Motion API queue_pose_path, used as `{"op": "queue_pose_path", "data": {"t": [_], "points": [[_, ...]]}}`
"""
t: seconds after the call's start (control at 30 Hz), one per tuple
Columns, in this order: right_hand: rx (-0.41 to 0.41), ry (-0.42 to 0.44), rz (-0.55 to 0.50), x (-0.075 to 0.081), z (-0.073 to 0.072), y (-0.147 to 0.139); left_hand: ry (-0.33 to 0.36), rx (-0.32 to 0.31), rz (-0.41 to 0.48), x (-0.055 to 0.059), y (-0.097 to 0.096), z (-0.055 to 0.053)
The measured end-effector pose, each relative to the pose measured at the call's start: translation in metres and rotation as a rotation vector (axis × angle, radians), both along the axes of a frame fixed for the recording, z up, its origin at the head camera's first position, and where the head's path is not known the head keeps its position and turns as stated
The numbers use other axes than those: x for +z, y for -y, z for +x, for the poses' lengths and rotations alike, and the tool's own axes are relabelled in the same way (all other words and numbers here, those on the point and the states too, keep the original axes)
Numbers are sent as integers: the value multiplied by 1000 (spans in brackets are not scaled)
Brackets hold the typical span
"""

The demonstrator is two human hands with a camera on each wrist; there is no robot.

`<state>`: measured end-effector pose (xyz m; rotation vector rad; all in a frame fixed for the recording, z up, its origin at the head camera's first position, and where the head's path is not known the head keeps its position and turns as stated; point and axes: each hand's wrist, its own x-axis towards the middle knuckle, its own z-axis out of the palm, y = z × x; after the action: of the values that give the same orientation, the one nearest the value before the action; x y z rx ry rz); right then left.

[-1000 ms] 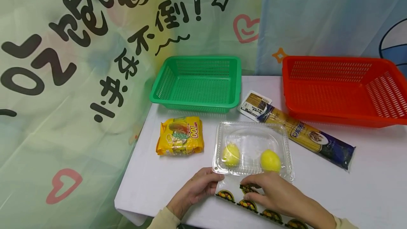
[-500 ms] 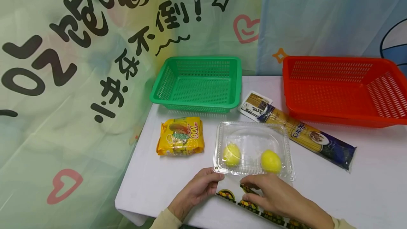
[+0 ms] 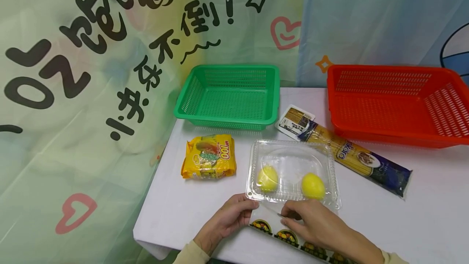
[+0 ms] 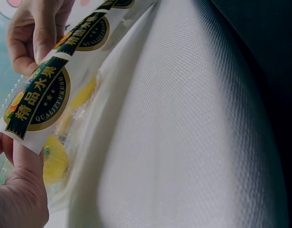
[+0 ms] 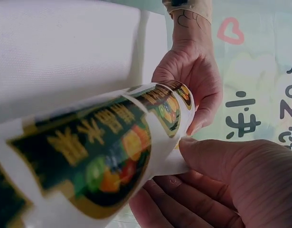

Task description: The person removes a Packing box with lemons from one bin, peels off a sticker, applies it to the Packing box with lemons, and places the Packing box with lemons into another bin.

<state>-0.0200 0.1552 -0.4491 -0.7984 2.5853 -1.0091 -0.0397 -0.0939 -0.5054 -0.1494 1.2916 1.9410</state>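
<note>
A strip of fruit label stickers (image 3: 286, 236), white with dark round labels, lies at the table's front. My left hand (image 3: 232, 217) grips its left end between thumb and fingers; that hand (image 4: 22, 185) is at lower left in the left wrist view. My right hand (image 3: 316, 220) pinches a label sticker between thumb and index finger, above the strip. Only a thin dark edge of that sticker shows in the head view. Just beyond the hands stands a clear plastic clamshell box (image 3: 289, 156), closed, with two yellow fruits, perhaps lemons (image 3: 313, 186), inside.
To the left is a yellow snack packet (image 3: 209, 157). A spaghetti packet (image 3: 357, 156) lies to the right, its end over a white labelled pack (image 3: 293, 121). A green basket (image 3: 225, 121) and a red basket (image 3: 388, 131) stand at the back.
The sticker in my right hand showed its dark printed face before and is now seen edge-on. My right fingertips have shifted slightly rightward. My left hand keeps its hold, almost still.
</note>
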Motion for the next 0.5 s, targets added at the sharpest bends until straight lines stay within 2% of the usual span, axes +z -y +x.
{"op": "queue_pose_path", "data": {"t": [0.5], "points": [[-72,-104,4,0,3,0,-34,-35,-49,-3,2,2]]}}
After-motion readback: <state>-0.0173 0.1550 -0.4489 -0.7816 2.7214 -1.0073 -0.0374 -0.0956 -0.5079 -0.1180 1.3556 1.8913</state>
